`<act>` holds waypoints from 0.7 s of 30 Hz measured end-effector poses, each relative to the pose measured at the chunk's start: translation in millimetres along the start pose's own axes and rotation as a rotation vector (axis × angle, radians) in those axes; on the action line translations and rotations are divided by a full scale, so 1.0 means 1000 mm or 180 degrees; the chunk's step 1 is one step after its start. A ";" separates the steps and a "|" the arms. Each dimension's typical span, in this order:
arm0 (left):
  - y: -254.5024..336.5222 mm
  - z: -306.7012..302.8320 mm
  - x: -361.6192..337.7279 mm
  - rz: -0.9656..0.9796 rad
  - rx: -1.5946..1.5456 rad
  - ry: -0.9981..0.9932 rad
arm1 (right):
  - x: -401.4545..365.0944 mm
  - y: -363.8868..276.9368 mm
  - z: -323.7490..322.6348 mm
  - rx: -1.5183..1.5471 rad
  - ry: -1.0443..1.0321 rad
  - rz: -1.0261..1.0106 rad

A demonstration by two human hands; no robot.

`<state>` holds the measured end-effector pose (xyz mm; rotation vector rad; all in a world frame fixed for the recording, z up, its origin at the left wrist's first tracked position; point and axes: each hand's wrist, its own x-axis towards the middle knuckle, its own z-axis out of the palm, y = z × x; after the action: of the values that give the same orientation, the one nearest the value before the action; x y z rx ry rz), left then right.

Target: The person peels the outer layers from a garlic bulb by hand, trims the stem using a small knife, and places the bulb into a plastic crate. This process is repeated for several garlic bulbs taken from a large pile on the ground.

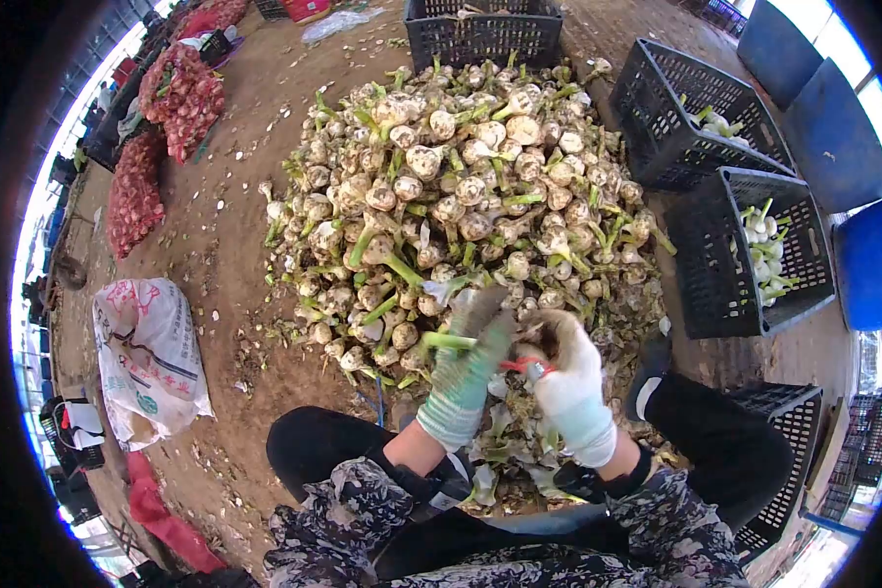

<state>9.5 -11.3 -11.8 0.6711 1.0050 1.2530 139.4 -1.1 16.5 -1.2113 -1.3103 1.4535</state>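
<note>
Left hand [468, 365]: grip closed round green stem [446, 341]. Right hand [570, 377]: grip closed on red-corded tool [536, 368]. Bulb pile [470, 201] 12 o'clock, black crate [703, 269] 2.

White sack [167, 382], red Chinese characters [132, 294], green emblem [147, 403], wording too blurred

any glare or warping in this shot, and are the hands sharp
head view: fisheye bend throughout, black curved borders; daylight washes out the far left and right edges, with blue-purple fringing; fingers of the left glove look slightly soft, bulb pile reads fairly clear
</note>
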 end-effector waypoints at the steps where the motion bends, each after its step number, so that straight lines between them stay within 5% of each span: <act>1: 0.014 0.007 -0.003 0.0029 -0.0095 0.0517 | -0.002 -0.004 0.009 -0.0069 0.0128 -0.0046; 2: 0.033 0.014 -0.005 -0.0200 -0.0521 0.0766 | -0.002 -0.006 0.015 0.0794 0.0147 0.0147; 6: 0.033 0.001 -0.007 -0.0392 -0.1280 0.0784 | 0.026 0.031 -0.003 0.0020 0.0714 -0.0158; 7: 0.037 0.002 -0.005 -0.0367 -0.1272 0.0756 | 0.027 0.057 -0.021 -0.1690 0.0066 -0.0196; 8: 0.041 0.002 -0.003 -0.0263 -0.1462 0.0678 | 0.017 0.073 -0.030 -0.2199 -0.0660 -0.0092; 9: 0.041 0.001 -0.004 -0.0186 -0.1656 0.0624 | 0.016 0.064 -0.033 -0.2193 -0.0664 -0.0093; 10: 0.042 -0.006 -0.002 -0.0067 -0.1760 0.0275 | 0.013 0.047 -0.034 -0.3211 -0.1373 0.0465; 11: 0.044 -0.007 0.002 -0.0377 -0.1935 0.0706 | 0.012 0.035 -0.037 -0.4209 -0.2104 0.1044; 13: 0.037 -0.015 -0.001 -0.0334 -0.1991 0.0071 | 0.015 0.020 -0.045 -0.3294 -0.1129 0.0090; 14: 0.036 -0.010 -0.001 -0.0331 -0.1991 0.0073 | 0.014 0.000 -0.044 -0.1358 -0.0938 0.0772; 15: 0.037 0.001 -0.002 -0.0234 -0.1532 0.0459 | 0.011 -0.001 -0.033 -0.1357 -0.0933 0.0766; 17: 0.037 0.010 -0.002 -0.0133 -0.1055 0.0799 | 0.003 -0.002 -0.008 0.0528 -0.0480 0.0281; 20: 0.046 0.014 -0.006 -0.0180 -0.1376 0.0709 | -0.001 -0.029 -0.002 0.0983 -0.0498 0.0634; 21: 0.043 0.004 -0.005 -0.0180 -0.1357 0.0712 | 0.005 -0.014 -0.009 -0.0286 -0.0224 0.0262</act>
<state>-6.2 -6.5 28.7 0.1741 0.8891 1.4559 147.2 7.1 30.1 -1.2962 -1.4006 1.5216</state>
